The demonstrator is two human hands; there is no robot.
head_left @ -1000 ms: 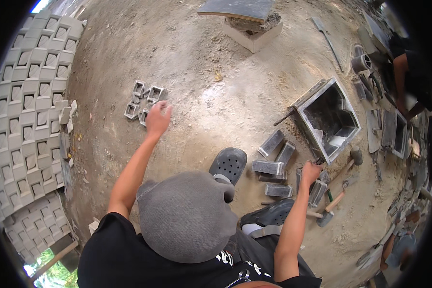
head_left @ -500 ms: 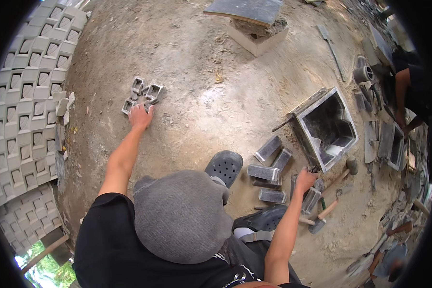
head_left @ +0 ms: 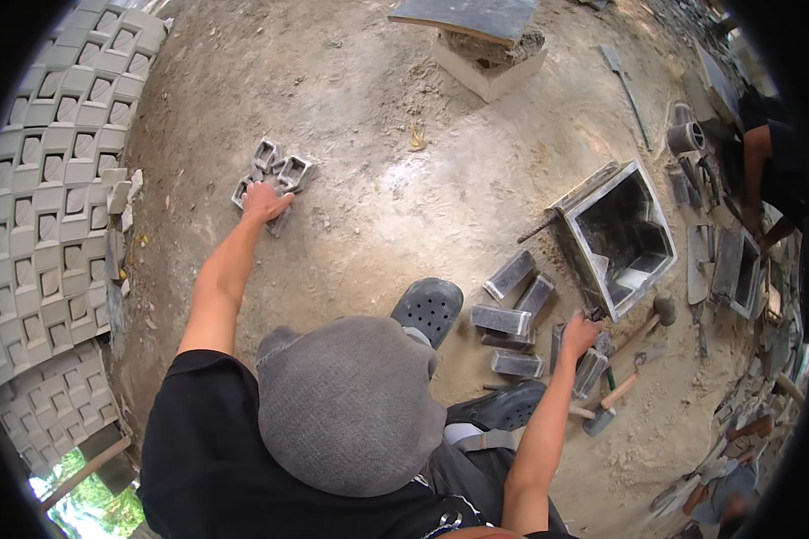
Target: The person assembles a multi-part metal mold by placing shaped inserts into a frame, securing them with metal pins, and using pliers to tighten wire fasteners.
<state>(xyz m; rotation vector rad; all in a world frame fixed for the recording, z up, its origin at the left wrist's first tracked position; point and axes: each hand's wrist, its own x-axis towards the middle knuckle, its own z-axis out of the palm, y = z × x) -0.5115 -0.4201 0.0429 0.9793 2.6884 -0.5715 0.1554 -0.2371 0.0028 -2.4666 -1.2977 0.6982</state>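
Note:
My left hand [head_left: 265, 205] is stretched far out to the left, palm down. It is closed on a small grey piece [head_left: 280, 222] that shows under the palm, though its fingers are partly hidden. Just beyond the hand, small hollow grey blocks [head_left: 296, 172] lie grouped on the ground. My right hand [head_left: 582, 332] is at the near corner of an open box-shaped mould [head_left: 580, 256]. Its fingers close round a small dark part [head_left: 594, 314] there, too small to name. Several oblong grey blocks [head_left: 500, 320] lie left of that hand.
Hammers [head_left: 600, 420] and a mallet [head_left: 663, 310] lie right of my right hand. My clogs [head_left: 428, 312] stand between the hands. Hollow blocks [head_left: 54, 198] are stacked along the left. A board-topped box [head_left: 490, 76] stands ahead. Another person's arm [head_left: 757, 171] works at far right.
My left hand has moved slightly farther out over the small hollow blocks, and a grey piece now shows beneath it. The right hand stays at the mould's corner. The whole view has shifted slightly.

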